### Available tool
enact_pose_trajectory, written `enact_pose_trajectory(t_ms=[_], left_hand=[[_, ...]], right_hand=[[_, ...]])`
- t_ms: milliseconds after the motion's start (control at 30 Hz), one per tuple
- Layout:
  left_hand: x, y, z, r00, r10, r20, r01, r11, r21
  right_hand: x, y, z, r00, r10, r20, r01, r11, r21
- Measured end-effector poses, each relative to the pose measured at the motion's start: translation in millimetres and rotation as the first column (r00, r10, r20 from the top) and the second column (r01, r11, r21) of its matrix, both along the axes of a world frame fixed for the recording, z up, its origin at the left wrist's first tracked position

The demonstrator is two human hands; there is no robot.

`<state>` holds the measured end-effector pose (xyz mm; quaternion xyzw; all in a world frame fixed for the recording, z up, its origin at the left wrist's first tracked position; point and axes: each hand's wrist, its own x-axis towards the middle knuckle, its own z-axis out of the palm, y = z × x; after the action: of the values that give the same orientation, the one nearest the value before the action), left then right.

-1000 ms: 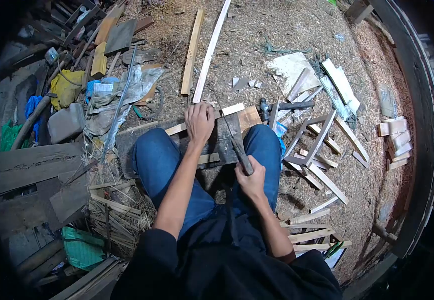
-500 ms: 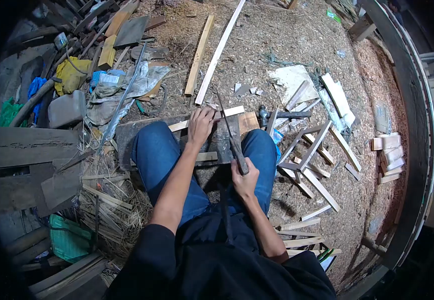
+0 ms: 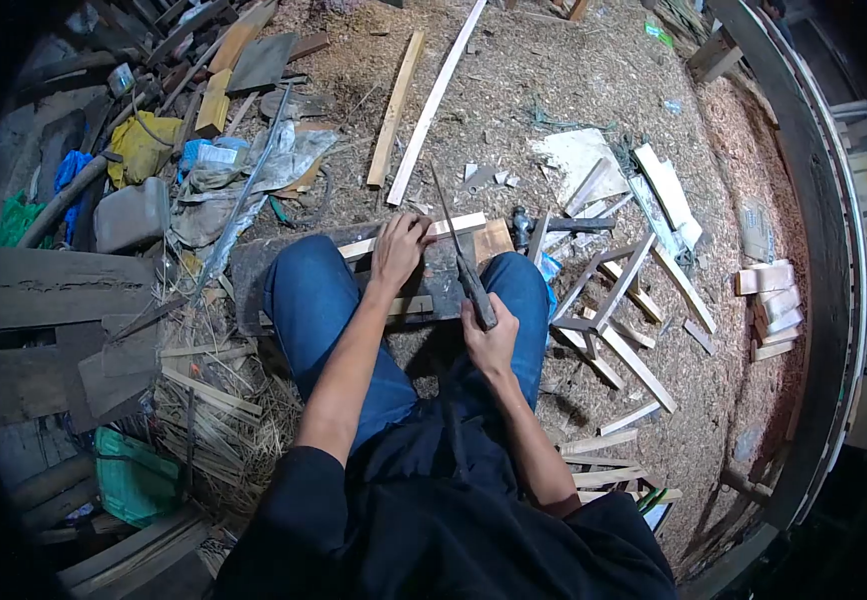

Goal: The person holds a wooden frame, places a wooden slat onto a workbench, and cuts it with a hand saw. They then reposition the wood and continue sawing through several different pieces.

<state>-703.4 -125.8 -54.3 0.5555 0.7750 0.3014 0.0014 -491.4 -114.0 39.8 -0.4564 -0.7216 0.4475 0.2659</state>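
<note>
Across a dark, worn board [image 3: 254, 290] lies a pale wooden strip [image 3: 466, 224]. My left hand [image 3: 401, 248] is closed over this strip, fingers curled across it and pressing it to the board. In my right hand [image 3: 491, 338], the fingers are wrapped round the dark handle of a handsaw [image 3: 467, 277]. Its narrow blade points up and away from me and crosses the strip just right of my left hand. Whether the teeth have cut into the wood cannot be made out. Beside my right knee, a hammer [image 3: 522, 230] lies with its head towards the board.
A small wooden frame [image 3: 622, 285] and loose strips lie to the right. Cut blocks [image 3: 776, 305] are stacked farther right. Two long battens [image 3: 398, 110] stretch ahead over wood chips. Cloths, a grey jerrycan [image 3: 132, 217] and scrap timber fill the left.
The handsaw and my right hand have slid a little forward, away from my body. My left hand stays on the wooden strip. The view has shifted slightly.
</note>
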Motion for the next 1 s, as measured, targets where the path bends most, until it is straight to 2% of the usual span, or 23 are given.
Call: enact_pose_trajectory(t_ms=[133,333,400,467,567,600,667,700,800,867,933,1000], left_hand=[[5.2,-4.2,-3.9,0.996,0.049,-0.069,-0.051,0.998,-0.037],[-0.6,1.3,1.9,0.999,0.038,-0.016,-0.039,0.998,-0.05],[0.9,6.0,5.9,0.997,0.076,-0.019,-0.076,0.997,-0.033],[0.0,11.8,8.1,0.991,0.129,0.036,-0.127,0.99,-0.054],[-8.5,31.4,-1.8,0.926,0.374,0.043,-0.364,0.919,-0.153],[-9.9,37.9,-2.5,0.926,0.376,0.046,-0.365,0.918,-0.157],[-12.2,50.8,-3.2,0.903,0.429,0.023,-0.391,0.843,-0.368],[-10.6,55.2,-4.9,0.883,0.463,0.078,-0.398,0.826,-0.399],[-5.8,57.1,-7.9,0.895,0.447,0.008,-0.389,0.787,-0.479],[-10.1,58.6,-9.1,0.896,0.443,0.024,-0.369,0.774,-0.514],[-14.2,62.5,-8.5,0.891,0.444,0.094,-0.31,0.747,-0.588],[-14.3,62.9,-11.2,0.896,0.437,0.075,-0.307,0.734,-0.606]], right_hand=[[-1.9,-5.8,-13.6,0.999,-0.021,-0.034,0.02,0.999,-0.047],[-4.3,-4.9,-32.8,0.999,-0.022,-0.04,0.019,0.997,-0.07],[-6.0,-6.2,-35.7,0.995,-0.012,-0.098,0.01,1.0,-0.023],[-4.0,-5.6,-37.5,0.998,0.003,-0.068,-0.005,0.999,-0.035],[0.6,-4.9,-38.3,1.0,0.021,-0.017,-0.022,0.999,-0.041],[2.3,-5.0,-38.5,1.0,0.027,0.001,-0.026,0.999,-0.035],[1.3,-5.5,-41.3,0.999,0.013,-0.032,-0.014,0.999,-0.038],[0.7,-6.4,-43.1,0.998,-0.002,-0.069,-0.001,0.999,-0.041],[1.3,-3.0,-50.3,0.995,-0.07,-0.071,0.063,0.992,-0.107],[2.6,-0.7,-55.8,0.994,-0.082,-0.066,0.073,0.989,-0.131],[0.2,3.4,-50.8,0.999,-0.012,-0.043,0.008,0.994,-0.105],[2.5,4.5,-53.5,1.0,-0.004,-0.024,0.001,0.993,-0.114]])
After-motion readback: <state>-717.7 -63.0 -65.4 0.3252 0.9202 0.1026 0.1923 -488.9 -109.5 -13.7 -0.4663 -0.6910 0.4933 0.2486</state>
